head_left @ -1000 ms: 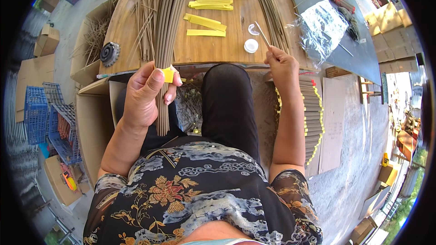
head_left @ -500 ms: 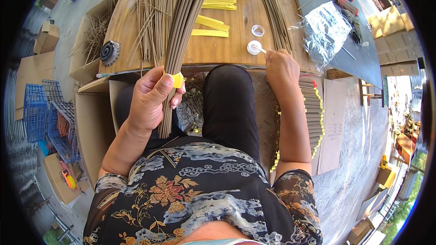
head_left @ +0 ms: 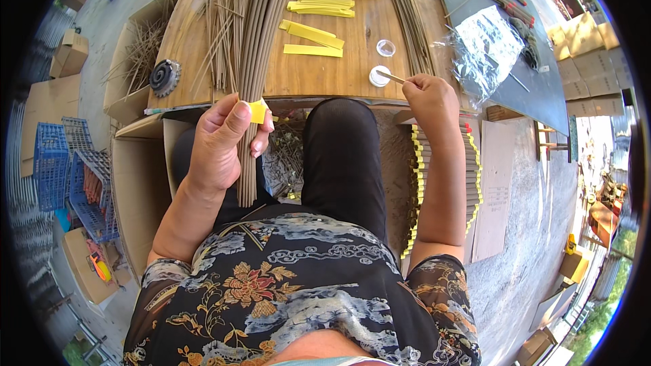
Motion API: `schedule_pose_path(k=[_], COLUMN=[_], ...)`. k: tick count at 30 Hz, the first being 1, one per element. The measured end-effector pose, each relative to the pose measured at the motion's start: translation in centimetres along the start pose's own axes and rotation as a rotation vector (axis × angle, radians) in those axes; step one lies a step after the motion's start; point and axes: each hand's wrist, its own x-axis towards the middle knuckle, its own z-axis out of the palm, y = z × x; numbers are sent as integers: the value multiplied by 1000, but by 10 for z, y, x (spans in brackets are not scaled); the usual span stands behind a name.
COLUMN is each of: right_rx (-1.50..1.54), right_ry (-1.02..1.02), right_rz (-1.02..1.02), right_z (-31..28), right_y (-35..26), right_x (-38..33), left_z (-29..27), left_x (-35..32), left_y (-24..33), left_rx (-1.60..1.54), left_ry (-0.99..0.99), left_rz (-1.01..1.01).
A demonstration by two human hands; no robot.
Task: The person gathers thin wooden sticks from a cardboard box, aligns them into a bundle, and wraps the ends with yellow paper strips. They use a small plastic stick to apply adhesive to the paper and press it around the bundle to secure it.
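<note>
At the far left, blue crates (head_left: 64, 169) and cardboard boxes (head_left: 68, 51) stood on the grey concrete floor (head_left: 522, 244). A wooden table (head_left: 339, 68) lay in front of the person, with loose sticks (head_left: 220, 27) and yellow paper strips (head_left: 312, 30) on it. The left hand (head_left: 220, 142) was closed around a bundle of brown sticks (head_left: 261, 47), at a yellow paper band (head_left: 258, 110); the bundle ran from the lap far up over the table. To the right, the right hand (head_left: 430, 98) was closed on a thin stick (head_left: 392, 76), its tip at a small white dish (head_left: 378, 76). Finished bundles (head_left: 468, 169) lay at the right side. Compared with half a second before, the right hand had moved a little right and the stick now touched the dish.
</note>
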Motion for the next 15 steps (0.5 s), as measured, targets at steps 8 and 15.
schedule_pose_path(k=[8,15], right_rx=[1005,1332], right_ry=[-205,-502], right_rz=[10,-174], right_z=[-11,-8], right_y=[3,-62], right_x=[-26,-84], left_z=[-5,-2], left_x=[1,-8], left_y=[10,20], left_rx=[-126,-266], left_ry=[-73,-200], left_rz=[30,60])
